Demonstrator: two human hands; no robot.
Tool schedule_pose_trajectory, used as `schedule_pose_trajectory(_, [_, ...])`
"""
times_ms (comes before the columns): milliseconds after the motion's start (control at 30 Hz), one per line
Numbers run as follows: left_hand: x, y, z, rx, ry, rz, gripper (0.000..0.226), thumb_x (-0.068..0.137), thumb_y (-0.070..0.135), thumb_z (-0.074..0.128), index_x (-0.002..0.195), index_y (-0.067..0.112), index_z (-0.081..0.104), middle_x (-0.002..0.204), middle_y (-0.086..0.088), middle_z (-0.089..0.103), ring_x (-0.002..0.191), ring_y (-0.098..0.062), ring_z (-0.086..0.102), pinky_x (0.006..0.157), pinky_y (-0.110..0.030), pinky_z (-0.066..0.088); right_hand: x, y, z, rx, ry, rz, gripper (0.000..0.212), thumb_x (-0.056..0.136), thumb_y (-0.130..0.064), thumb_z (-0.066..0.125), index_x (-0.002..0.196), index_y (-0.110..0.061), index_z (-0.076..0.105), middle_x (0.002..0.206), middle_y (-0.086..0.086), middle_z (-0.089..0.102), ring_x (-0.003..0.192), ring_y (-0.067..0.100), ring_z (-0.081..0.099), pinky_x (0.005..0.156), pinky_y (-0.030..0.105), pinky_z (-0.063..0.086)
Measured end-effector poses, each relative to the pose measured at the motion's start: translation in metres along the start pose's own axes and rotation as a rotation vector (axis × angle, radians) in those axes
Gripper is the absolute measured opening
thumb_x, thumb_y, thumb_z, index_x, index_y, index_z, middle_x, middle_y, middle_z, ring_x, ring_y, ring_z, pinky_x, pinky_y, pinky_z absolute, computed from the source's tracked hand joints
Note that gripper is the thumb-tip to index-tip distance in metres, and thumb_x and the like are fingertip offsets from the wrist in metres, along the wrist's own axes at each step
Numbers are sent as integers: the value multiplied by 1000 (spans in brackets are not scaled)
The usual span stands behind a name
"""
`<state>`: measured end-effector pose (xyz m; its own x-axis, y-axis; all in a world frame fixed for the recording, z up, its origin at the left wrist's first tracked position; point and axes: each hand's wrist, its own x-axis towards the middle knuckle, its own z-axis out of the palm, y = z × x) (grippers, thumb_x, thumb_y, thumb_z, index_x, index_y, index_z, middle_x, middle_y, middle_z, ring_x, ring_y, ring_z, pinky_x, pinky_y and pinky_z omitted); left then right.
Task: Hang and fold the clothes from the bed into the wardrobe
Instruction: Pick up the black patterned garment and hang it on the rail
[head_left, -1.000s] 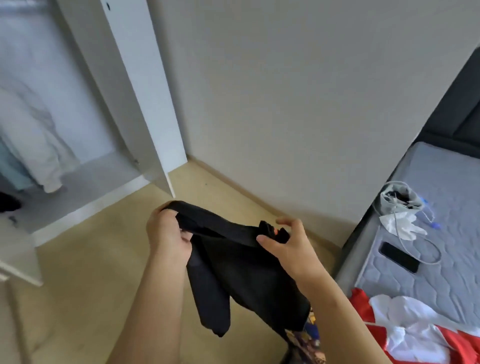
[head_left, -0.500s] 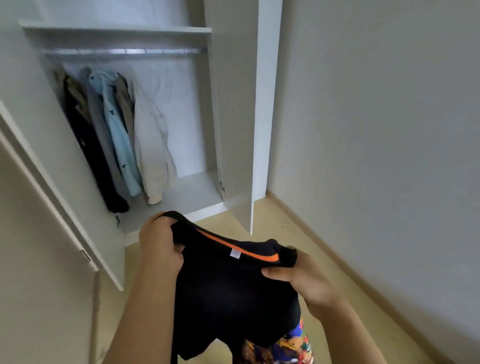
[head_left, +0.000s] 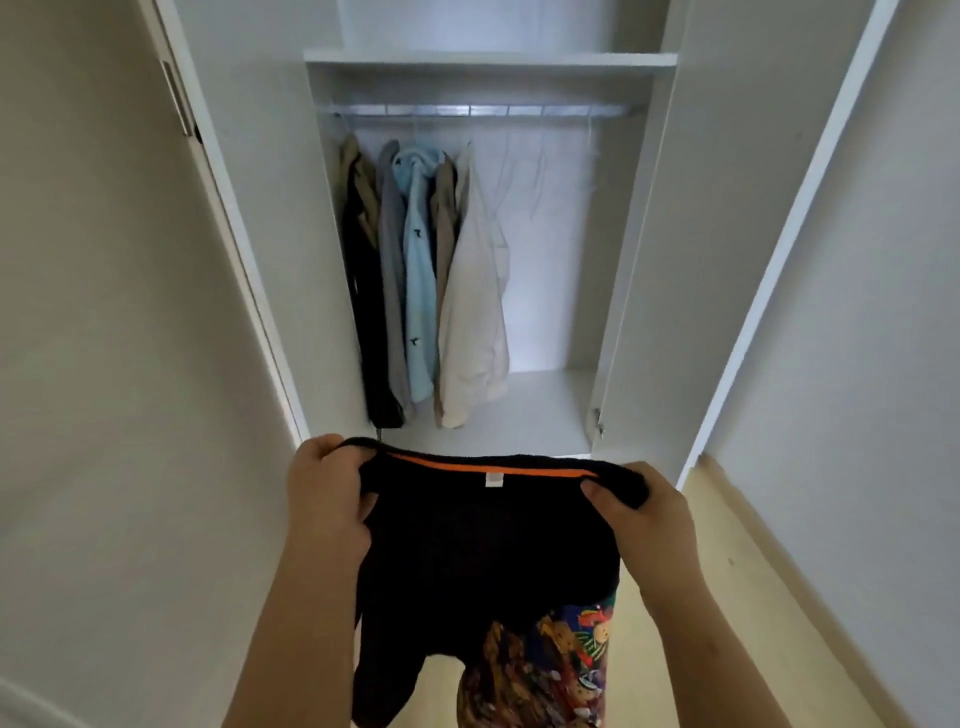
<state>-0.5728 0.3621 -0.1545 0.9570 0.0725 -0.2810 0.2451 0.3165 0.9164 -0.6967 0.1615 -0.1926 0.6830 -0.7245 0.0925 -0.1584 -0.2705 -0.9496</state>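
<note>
1. An open white wardrobe (head_left: 550, 270) is seen straight ahead, with both doors swung wide.
2. A row of hung clothes (head_left: 420, 291) is carried on the left part of its metal rail (head_left: 478, 110); a cream jacket (head_left: 475, 322) is placed at the right end of the row.
3. A black garment (head_left: 483, 545) is held up in front of the wardrobe, above the floor (head_left: 727, 623), with its orange neck band (head_left: 488, 466) stretched level along the top.
4. Multicoloured patterned fabric (head_left: 550, 670) is seen below it.
5. The garment's upper left edge is gripped by the left hand (head_left: 327, 499), fingers curled round it.
6. The upper right edge is gripped by the right hand (head_left: 644, 514), fingers curled behind the cloth, thumb on the near side.
</note>
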Motion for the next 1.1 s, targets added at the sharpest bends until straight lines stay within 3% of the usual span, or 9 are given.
schedule_pose_trajectory(133, [58, -5, 55, 55, 41, -26, 21, 82, -4, 52, 76, 17, 53, 75, -7, 54, 70, -17, 52, 58, -29, 44, 85, 15, 20, -6, -46, 41, 14, 79, -23, 70, 74, -23, 57, 76, 2, 65, 75, 21, 62, 71, 39, 52])
schedule_pose_trajectory(400, [167, 14, 176, 97, 29, -17, 17, 84, -5, 47, 78, 10, 53, 73, -10, 53, 68, -19, 52, 56, -28, 43, 268, 2, 55, 68, -111, 63, 10, 80, -17, 66, 79, -16, 57, 78, 5, 63, 76, 22, 62, 64, 33, 48])
schedule_pose_trajectory(500, [199, 7, 193, 84, 64, -39, 16, 85, -5, 46, 80, 8, 54, 75, -12, 54, 68, -19, 52, 57, -29, 43, 308, 4, 73, 60, -171, 90, 11, 80, -15, 67, 77, -14, 56, 74, 4, 62, 71, 20, 60, 58, 29, 43])
schedule_pose_trajectory(633, [251, 5, 234, 90, 104, -11, 15, 85, -7, 46, 90, 2, 57, 76, -12, 56, 66, -19, 54, 52, -26, 47, 373, 12, 95, 32, -230, 132, 12, 75, -11, 69, 75, -13, 57, 71, 6, 61, 70, 24, 60, 63, 32, 46])
schedule_pose_trajectory(800, [330, 19, 303, 44, 36, -14, 12, 80, -4, 47, 76, -1, 58, 71, -14, 55, 64, -25, 56, 61, -30, 48, 467, 11, 135, -17, -374, 136, 21, 67, 2, 64, 63, -15, 53, 56, -3, 53, 55, 14, 51, 52, 24, 38])
schedule_pose_trajectory(933, [398, 41, 376, -1, -10, -49, 18, 83, 0, 50, 99, 1, 59, 81, -15, 56, 74, -29, 56, 66, -33, 48, 550, -1, 165, -120, -529, 141, 16, 71, 0, 58, 67, -15, 56, 65, -1, 57, 63, 13, 53, 57, 24, 41])
schedule_pose_trajectory(1000, [425, 51, 410, -34, -31, -44, 11, 85, 0, 49, 85, 3, 59, 75, -13, 55, 69, -25, 54, 63, -31, 46, 589, -11, 175, -141, -512, 94, 17, 77, -2, 53, 71, -17, 57, 70, -3, 59, 66, 12, 54, 58, 20, 40])
schedule_pose_trajectory(1100, [462, 58, 448, -29, -14, -4, 22, 83, -1, 50, 65, 11, 54, 60, -7, 46, 56, -20, 46, 59, -29, 40, 637, -28, 184, -83, -361, -17, 22, 85, -5, 48, 75, -21, 59, 74, -10, 59, 69, 11, 56, 54, 12, 38])
